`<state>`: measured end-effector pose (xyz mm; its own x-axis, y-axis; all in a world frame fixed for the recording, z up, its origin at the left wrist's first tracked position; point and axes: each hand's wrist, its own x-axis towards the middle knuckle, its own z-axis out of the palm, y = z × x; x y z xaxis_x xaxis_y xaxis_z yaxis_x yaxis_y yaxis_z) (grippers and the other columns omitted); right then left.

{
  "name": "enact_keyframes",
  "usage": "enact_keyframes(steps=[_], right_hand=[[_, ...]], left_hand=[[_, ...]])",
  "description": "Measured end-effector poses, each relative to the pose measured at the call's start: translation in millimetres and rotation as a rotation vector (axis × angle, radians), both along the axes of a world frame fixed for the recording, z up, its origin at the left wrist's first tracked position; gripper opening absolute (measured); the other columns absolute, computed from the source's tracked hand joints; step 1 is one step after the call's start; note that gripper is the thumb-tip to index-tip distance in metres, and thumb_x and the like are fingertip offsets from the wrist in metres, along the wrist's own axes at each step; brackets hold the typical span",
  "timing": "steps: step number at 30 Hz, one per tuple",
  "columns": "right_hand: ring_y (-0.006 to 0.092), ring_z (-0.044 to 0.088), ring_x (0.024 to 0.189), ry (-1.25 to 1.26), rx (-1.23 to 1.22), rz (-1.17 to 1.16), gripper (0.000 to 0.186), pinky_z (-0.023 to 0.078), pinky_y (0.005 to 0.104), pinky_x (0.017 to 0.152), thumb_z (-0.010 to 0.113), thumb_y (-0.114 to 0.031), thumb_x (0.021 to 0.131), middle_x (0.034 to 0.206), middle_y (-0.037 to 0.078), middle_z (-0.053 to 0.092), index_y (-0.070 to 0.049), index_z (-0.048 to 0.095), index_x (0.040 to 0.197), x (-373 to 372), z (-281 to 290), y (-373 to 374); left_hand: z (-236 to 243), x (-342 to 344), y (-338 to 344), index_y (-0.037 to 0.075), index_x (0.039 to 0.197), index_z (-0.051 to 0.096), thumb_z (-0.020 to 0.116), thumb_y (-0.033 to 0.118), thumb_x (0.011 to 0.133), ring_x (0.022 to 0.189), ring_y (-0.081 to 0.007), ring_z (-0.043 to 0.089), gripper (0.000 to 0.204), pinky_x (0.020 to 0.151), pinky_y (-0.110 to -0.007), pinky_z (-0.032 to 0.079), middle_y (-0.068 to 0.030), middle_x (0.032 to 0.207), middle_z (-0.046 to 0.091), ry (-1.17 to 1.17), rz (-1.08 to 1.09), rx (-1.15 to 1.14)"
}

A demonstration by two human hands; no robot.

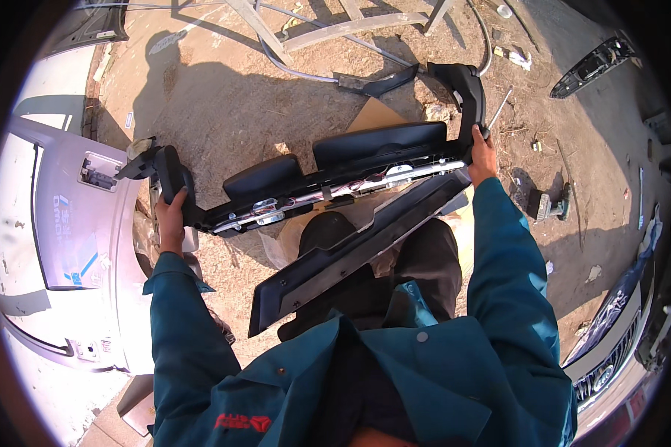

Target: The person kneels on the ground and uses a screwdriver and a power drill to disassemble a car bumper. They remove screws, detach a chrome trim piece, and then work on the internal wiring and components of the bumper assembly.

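Observation:
A long black plastic car-part assembly (380,140) with two padded sections, angled end pieces and a silver metal rail runs across the view in front of me. My left hand (170,217) grips its left end piece, thumb on the black plastic. My right hand (481,156) grips the right end piece, near where a thin rod sticks up. A separate long black panel (324,264) lies diagonally over my dark-trousered legs, its upper right end just below my right hand. A piece of brown cardboard (373,112) shows behind the assembly.
A pale vehicle door (90,223) stands at left. A metal frame (339,30) and a black strip (376,82) are at the top. A power tool (544,205) sits on the dirt at right, near a long black part (589,67) and a bumper with grille (600,357).

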<state>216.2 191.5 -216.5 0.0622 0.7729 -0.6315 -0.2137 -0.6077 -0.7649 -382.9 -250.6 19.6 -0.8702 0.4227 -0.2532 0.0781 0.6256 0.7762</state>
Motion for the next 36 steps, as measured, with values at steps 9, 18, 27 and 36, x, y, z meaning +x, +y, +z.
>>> enact_keyframes(steps=[9, 18, 27, 36], right_hand=[[0.0274, 0.068, 0.132, -0.175, -0.09, 0.118, 0.072, 0.058, 0.0447, 0.104, 0.08, -0.047, 0.106, 0.154, 0.012, 0.067, -0.01, 0.057, 0.163, 56.9, -20.4, 7.2], [0.0254, 0.066, 0.117, -0.311, -0.025, 0.145, 0.061, 0.051, 0.0422, 0.104, 0.079, -0.045, 0.108, 0.13, 0.012, 0.076, -0.006, 0.065, 0.153, 47.5, -17.5, 7.0], [0.0212, 0.075, 0.111, -0.192, 0.06, -0.09, 0.032, 0.06, 0.0401, 0.086, 0.071, -0.026, 0.113, 0.126, 0.011, 0.076, -0.007, 0.069, 0.138, 88.9, -5.1, -22.5], [0.0192, 0.062, 0.06, -0.427, -0.324, -0.309, 0.026, 0.054, 0.0363, 0.053, 0.075, -0.025, 0.112, 0.077, 0.007, 0.065, -0.005, 0.062, 0.102, 232.7, -40.4, -177.4]], left_hand=[[-68.3, -11.7, 49.8, -0.008, 0.131, 0.074, 0.089, 0.025, 0.098, 0.096, -0.0192, 0.074, 0.049, 0.087, -0.035, 0.059, -0.0112, 0.114, 0.08, 0.039, -0.109, -0.077], [-111.7, -24.7, 46.4, -0.01, 0.136, 0.071, 0.086, 0.021, 0.101, 0.101, -0.0207, 0.073, 0.049, 0.089, -0.036, 0.058, -0.013, 0.118, 0.08, 0.02, -0.082, -0.093], [-150.7, -30.9, 38.9, -0.01, 0.154, 0.062, 0.082, 0.018, 0.103, 0.115, -0.0258, 0.075, 0.062, 0.098, -0.037, 0.058, -0.0205, 0.136, 0.077, 0.015, -0.034, -0.147], [-141.1, -12.9, 32.4, -0.005, 0.161, 0.057, 0.077, 0.024, 0.105, 0.134, -0.041, 0.067, 0.066, 0.115, -0.048, 0.052, -0.0253, 0.148, 0.07, 0.285, -0.072, -0.348]])
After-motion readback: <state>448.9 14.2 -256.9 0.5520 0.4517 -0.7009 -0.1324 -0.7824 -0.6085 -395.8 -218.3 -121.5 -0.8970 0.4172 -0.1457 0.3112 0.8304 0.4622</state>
